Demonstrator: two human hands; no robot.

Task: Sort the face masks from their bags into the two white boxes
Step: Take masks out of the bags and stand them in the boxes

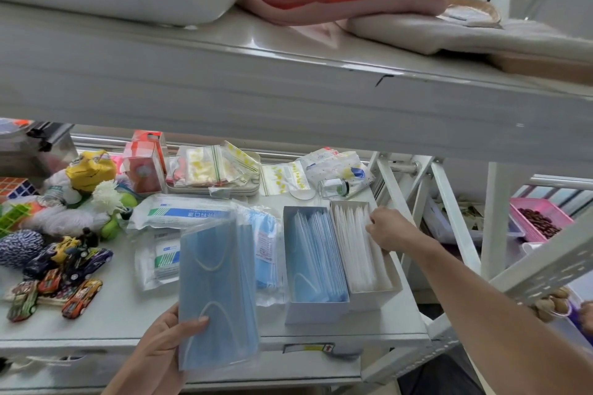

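Mid-sort: left hand (167,341) grips the blue-mask bag (218,292), next for the left box (316,313); right hand (390,231) touches white masks (356,247), grip unclear.

two white boxes, the left box (316,311) and the right box (365,301). two hands, the left hand (167,346) and the right hand (390,229). one bag of blue masks (218,292) near, one glass jar (333,187) far, one pink basket (542,221) far right.
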